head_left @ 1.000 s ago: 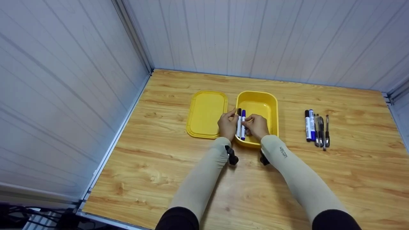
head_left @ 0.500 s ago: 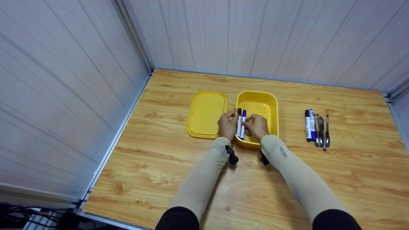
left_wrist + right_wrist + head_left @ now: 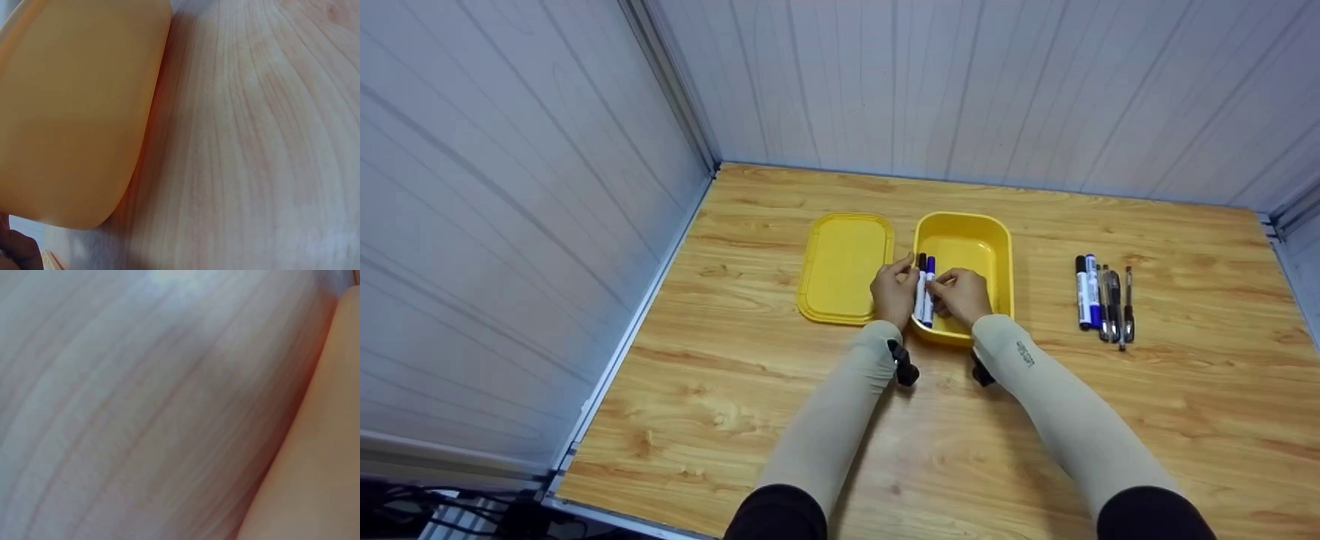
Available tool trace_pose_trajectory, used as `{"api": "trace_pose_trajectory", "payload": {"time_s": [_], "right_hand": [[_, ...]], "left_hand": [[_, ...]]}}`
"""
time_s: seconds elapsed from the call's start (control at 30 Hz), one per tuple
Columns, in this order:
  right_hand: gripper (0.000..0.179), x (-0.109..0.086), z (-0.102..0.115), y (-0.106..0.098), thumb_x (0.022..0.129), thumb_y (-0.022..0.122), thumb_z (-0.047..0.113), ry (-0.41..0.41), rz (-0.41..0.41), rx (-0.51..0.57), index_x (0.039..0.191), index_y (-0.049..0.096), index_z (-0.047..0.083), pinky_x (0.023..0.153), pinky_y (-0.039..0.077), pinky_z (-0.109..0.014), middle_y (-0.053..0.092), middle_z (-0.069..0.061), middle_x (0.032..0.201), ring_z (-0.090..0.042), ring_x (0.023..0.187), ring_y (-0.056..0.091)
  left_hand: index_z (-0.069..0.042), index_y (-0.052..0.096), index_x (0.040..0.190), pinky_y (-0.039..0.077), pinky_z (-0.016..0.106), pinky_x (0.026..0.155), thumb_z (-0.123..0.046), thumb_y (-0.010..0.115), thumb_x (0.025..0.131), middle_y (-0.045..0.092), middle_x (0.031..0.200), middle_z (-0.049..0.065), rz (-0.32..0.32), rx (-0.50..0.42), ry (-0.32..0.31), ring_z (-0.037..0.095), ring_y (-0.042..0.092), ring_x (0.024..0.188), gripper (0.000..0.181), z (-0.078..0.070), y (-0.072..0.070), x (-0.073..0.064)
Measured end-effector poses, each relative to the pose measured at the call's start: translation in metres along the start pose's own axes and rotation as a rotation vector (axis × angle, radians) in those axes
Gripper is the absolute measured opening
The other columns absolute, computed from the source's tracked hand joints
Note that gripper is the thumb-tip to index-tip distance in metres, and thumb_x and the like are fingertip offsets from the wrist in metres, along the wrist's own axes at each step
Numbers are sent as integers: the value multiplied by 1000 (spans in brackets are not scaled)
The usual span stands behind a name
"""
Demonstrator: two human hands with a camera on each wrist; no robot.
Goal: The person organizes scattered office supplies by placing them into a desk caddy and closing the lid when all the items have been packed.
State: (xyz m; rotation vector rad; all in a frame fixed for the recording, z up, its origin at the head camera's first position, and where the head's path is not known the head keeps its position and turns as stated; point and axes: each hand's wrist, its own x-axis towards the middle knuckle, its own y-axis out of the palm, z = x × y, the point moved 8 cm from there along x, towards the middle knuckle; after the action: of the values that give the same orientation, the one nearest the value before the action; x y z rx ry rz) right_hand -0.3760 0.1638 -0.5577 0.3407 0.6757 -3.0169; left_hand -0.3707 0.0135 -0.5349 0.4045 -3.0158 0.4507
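An uncovered yellow plastic box (image 3: pixel 1003 251) stands on the wooden table. Along its left inner side lie a black-capped whiteboard marker (image 3: pixel 921 300) and a blue-capped marker (image 3: pixel 930 267), side by side and lengthwise. My left hand (image 3: pixel 893 296) grips the box's left wall, its thumb close to the black-capped marker. Reaching inside, my right hand (image 3: pixel 964 296) pinches the blue-capped marker between thumb and index finger. The left wrist view shows the box's outer wall (image 3: pixel 79 112) and part of some fingers (image 3: pixel 18 246) at the lower left. The right wrist view catches only table and box wall (image 3: pixel 320 467).
Left of the box lies its flat yellow lid (image 3: pixel 846 266). Right of the box, a black marker (image 3: pixel 1082 292) and a blue marker (image 3: pixel 1093 281) rest beside several black gel pens (image 3: pixel 1114 307). White panels (image 3: pixel 840 82) enclose the table's back and sides.
The blue-capped marker has shifted slightly left, its near end moving closer to the black-capped one. Both hands have stayed almost where they were.
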Motion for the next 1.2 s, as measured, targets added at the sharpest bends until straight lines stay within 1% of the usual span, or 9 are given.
{"api": "trace_pose_trajectory", "payload": {"time_s": [0.23,0.37,0.6,0.8,1.0,1.1,1.2], "right_hand": [[30,-2,0,-3,84,63,28,34,0,15,90,62,-1,52,52,-34,65,-13,72,-22,57,63],[31,-3,0,-6,84,62,31,61,1,6,91,62,0,54,52,-34,65,-13,75,-22,61,64],[34,-4,-3,-10,85,61,32,96,0,-8,94,61,0,56,52,-33,65,-14,78,-23,65,64],[32,-5,1,-16,85,61,30,82,-15,1,96,60,-1,58,52,-34,65,-18,80,-26,67,65],[35,-4,8,-30,85,60,34,99,-42,-40,99,60,2,61,52,-34,65,-16,88,-25,72,64],[36,-3,14,-40,85,59,36,98,-64,-68,100,60,3,61,52,-33,65,-15,90,-24,73,64],[37,-3,22,-51,86,58,39,79,-86,-91,101,60,5,62,52,-32,64,-13,89,-22,73,64]], "left_hand": [[-19,64,113,43,20,60,-15,64,83,56,85,-7,1,2,-4,7,51,72,30,-1,1,0],[-20,64,113,42,19,61,-15,64,83,56,84,-8,-7,19,0,6,50,73,30,-2,1,0],[-19,64,113,43,20,60,-14,65,83,57,85,-7,1,6,-18,8,51,72,31,-2,2,-1],[-18,65,112,43,20,64,-14,65,82,58,84,-7,-8,39,14,7,52,75,30,-2,2,0],[-15,65,112,43,21,60,-12,65,82,58,83,-5,-12,33,39,9,51,72,30,-4,0,0],[-15,65,112,43,20,60,-12,65,82,58,83,-4,-12,34,37,9,52,72,30,-5,-2,0],[-14,64,113,43,20,60,-12,64,83,58,84,-3,-4,22,23,10,51,72,31,-6,-2,0]]}}
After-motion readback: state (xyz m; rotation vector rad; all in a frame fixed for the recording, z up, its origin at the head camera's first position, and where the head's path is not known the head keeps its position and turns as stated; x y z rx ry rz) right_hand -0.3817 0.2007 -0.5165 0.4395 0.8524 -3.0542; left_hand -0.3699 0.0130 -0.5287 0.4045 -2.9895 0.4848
